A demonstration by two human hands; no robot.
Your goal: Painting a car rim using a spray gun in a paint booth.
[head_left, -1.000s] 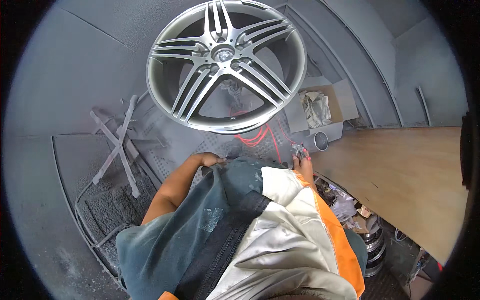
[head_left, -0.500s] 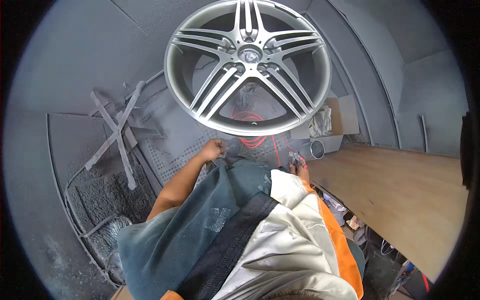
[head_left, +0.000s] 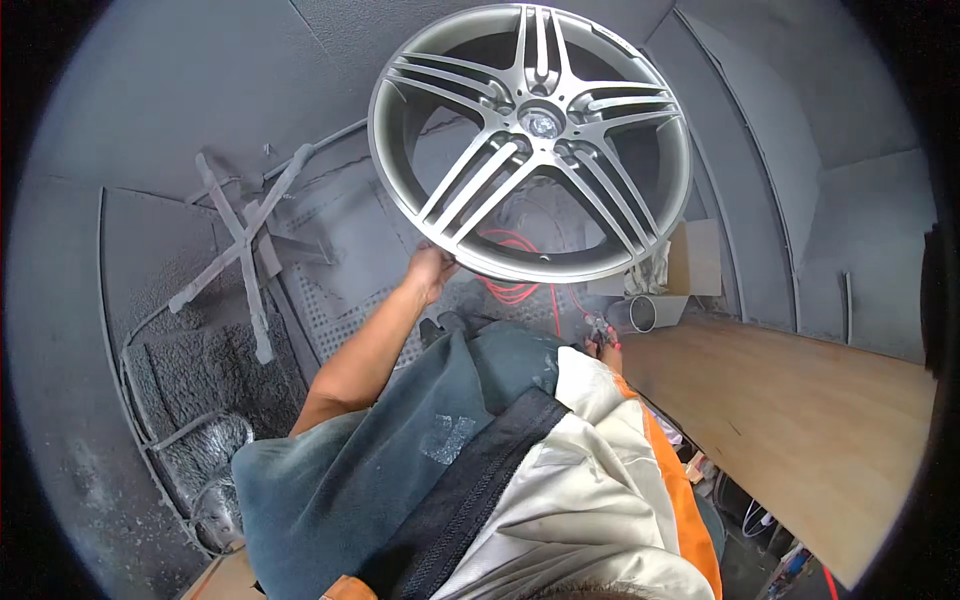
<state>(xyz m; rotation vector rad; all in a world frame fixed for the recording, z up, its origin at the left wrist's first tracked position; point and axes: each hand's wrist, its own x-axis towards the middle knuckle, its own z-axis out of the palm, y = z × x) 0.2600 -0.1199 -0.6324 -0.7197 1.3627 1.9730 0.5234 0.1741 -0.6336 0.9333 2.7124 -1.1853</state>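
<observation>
The left hand [head_left: 432, 272] is gripping the wheel [head_left: 530, 140] by its lower rim; supporting it squarely seems wise. The right hand's grip is hidden: cannot tell.

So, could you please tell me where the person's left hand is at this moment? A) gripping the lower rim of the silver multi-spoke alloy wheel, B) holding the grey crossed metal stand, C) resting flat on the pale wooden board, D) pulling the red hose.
A: the left hand is closed on the lower rim of the silver multi-spoke alloy wheel, well away from the pale wooden board.
</observation>
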